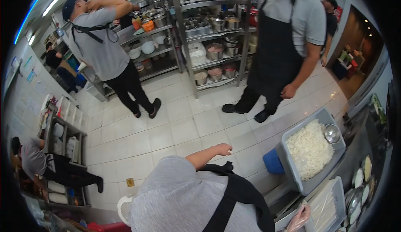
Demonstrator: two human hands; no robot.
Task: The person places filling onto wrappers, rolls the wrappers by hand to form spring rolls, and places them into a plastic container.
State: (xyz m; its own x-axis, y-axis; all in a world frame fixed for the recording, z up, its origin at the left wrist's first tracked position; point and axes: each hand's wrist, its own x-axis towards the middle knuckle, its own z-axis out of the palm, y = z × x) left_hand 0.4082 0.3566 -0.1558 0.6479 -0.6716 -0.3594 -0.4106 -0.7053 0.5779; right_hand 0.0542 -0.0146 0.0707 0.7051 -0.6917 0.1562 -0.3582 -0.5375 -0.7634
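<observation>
My grey sleeve and black apron fill the bottom middle of the head view. My left hand [223, 149] is bare and held out over the tiled floor, fingers curled in, with nothing seen in it. At the lower right my right hand [300, 218] wears a clear plastic glove. Its fingers are bent together by the near side of a grey tub [340, 194] holding pale things under clear plastic; whatever they grip is too small to tell. Beyond it stands a larger grey tub [300, 174] of white rice [309, 150], with a metal bowl [332, 133] on the rice.
A co-worker in a black apron [273, 52] stands ahead; another in grey [100, 52] faces away. A third person [35, 157] bends at the left. Steel shelves [215, 34] carry pots. A blue container [273, 162] sits beside the rice tub, and several dishes [357, 177] lie far right.
</observation>
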